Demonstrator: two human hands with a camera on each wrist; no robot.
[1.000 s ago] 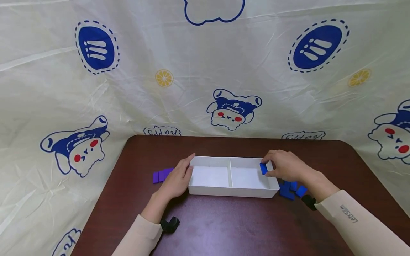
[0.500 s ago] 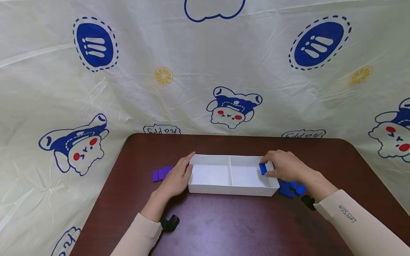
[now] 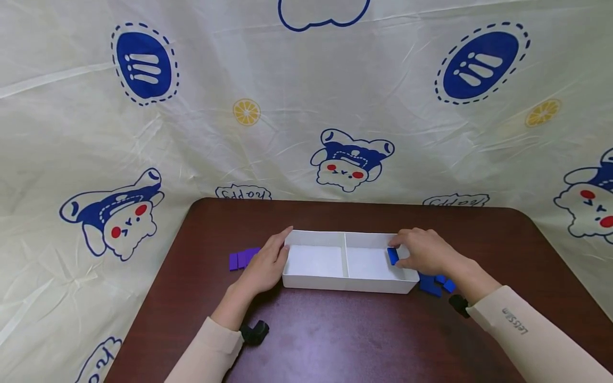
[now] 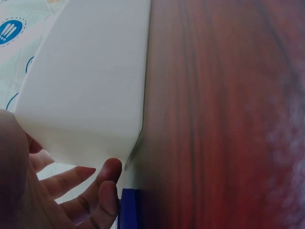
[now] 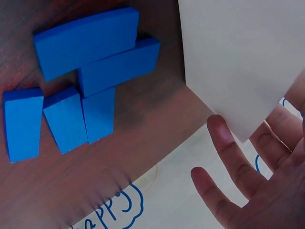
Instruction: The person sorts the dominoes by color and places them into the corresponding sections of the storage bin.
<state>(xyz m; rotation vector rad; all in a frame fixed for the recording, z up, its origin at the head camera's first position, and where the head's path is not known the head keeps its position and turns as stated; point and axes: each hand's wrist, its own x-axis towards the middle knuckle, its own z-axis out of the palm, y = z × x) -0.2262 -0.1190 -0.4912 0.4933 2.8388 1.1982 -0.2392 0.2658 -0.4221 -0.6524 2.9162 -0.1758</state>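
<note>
A white open box (image 3: 314, 283) with a divider (image 3: 344, 255) making two compartments lies across the table. In its right compartment, near the right end wall, my right hand (image 3: 428, 250) pinches a blue block (image 3: 392, 256) between thumb and fingers. Whether that block touches the box floor, I cannot tell. My left hand (image 3: 265, 266) rests against the box's left end, its fingers (image 4: 110, 171) loosely extended along the outer wall. Several more blue blocks (image 5: 88, 43) lie on the table just outside the right end, partly hidden by the right hand in the head view.
Purple blocks (image 3: 241, 259) stand in a row left of the box, partly behind the left hand. The dark wooden table (image 3: 330, 335) has rounded far corners. A printed white sheet (image 3: 282, 159) hangs behind the table's far edge.
My right hand has lowered the blue block slightly and brought it a little toward me within the right compartment. The left hand stays at the box's left end.
</note>
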